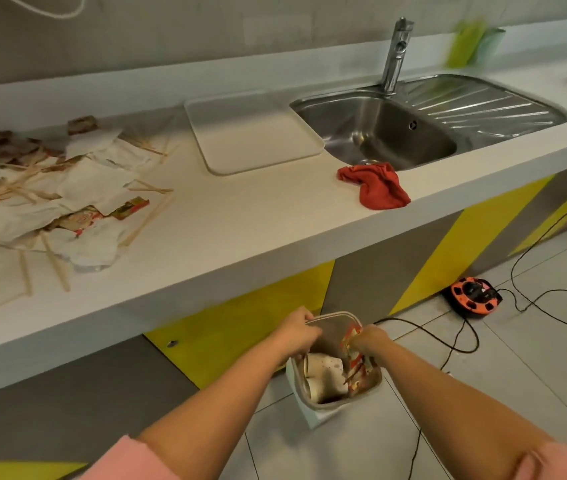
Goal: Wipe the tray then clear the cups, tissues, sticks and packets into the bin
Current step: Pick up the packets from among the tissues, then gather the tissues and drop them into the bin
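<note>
A small white bin (313,415) stands on the floor below the counter, with paper cups (322,375), sticks and packets inside. My left hand (296,332) grips the bin's rim at its far left corner. My right hand (368,341) is over the bin's right side, fingers curled round red-and-white packets (353,336). On the counter the white tray (252,131) lies bare beside the sink. A heap of tissues (88,181), wooden sticks (57,265) and packets (131,207) covers the counter's left part.
A red cloth (377,185) lies crumpled at the counter edge before the steel sink (389,133) and tap (396,53). An orange cable reel (472,294) and black cables (531,268) lie on the tiled floor to the right.
</note>
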